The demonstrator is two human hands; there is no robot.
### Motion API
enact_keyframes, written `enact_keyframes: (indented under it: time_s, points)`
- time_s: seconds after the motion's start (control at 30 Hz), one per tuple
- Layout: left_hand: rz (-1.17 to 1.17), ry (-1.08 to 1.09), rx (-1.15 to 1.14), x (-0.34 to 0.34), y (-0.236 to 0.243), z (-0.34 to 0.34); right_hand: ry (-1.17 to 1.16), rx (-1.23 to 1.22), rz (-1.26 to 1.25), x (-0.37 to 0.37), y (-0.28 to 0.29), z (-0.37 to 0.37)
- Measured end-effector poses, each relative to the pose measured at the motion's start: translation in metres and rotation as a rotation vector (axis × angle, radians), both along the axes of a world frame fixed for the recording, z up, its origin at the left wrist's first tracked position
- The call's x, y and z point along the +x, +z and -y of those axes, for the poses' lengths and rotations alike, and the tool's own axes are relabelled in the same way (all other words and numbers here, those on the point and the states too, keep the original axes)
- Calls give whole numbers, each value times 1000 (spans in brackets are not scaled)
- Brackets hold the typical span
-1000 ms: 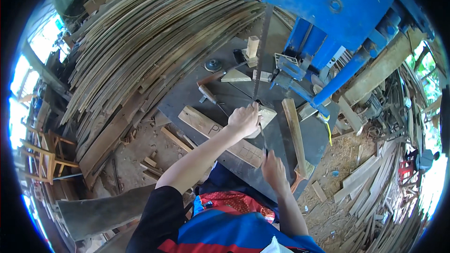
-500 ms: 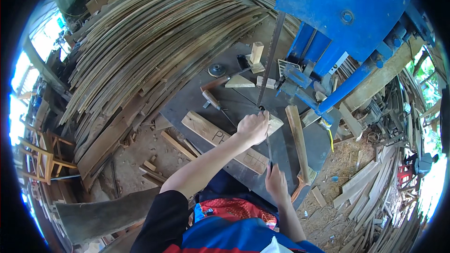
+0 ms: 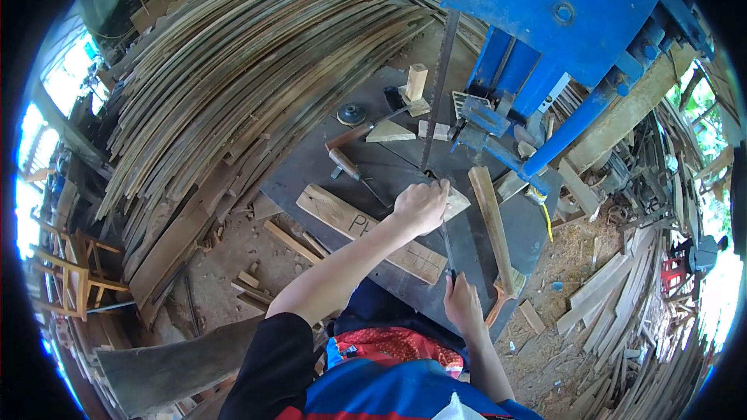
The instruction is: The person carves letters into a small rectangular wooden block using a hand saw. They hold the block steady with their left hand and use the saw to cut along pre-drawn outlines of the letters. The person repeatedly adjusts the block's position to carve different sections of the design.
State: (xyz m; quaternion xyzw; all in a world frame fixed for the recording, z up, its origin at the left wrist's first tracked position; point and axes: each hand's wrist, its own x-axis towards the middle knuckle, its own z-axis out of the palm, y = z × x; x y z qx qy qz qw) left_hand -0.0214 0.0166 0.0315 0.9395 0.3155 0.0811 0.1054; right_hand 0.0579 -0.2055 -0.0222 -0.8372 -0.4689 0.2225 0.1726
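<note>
My left hand point(image 3: 422, 206) is closed on a small pale wood block point(image 3: 456, 201), pressing it down on the dark table point(image 3: 373, 264) in front of the upright saw blade point(image 3: 440, 85). Nearer to me, my right hand point(image 3: 464, 303) grips the dark handle of a slim tool with a long narrow metal blade point(image 3: 448, 249). That blade reaches up to the block under my left hand; I cannot tell whether it is a file or a chisel. A thick board with pencil marks point(image 3: 331, 206) lies under my left forearm.
A blue machine point(image 3: 560, 0) rises at the far right of the table. Wooden-handled tools point(image 3: 346, 163), a wood wedge point(image 3: 391, 132) and a long wood bar point(image 3: 490, 214) lie on the table. Stacked planks point(image 3: 257, 70) fill the far left; wood scraps point(image 3: 599, 295) cover the right floor.
The view has shifted slightly, so the machine and table sit a little further left. The right hand and its tool have moved slightly rightward in view. Both hands keep their holds.
</note>
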Motion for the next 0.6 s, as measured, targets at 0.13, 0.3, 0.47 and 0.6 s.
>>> enact_keyframes:
  time_s: [0.13,0.3,0.47,0.6]
  points:
    - [-66,-131,-27,11,9,20,54,143,-83,20,-25,-32]
    - [-80,91,-82,-2,11,3,18,95,-38,-3,-16,-39]
    - [-41,-38,22,-18,-7,-19,-38,18,-109,-13,-3,0]
    - [-42,-83,82,-2,-8,-1,51,114,-28,7,-14,-52]
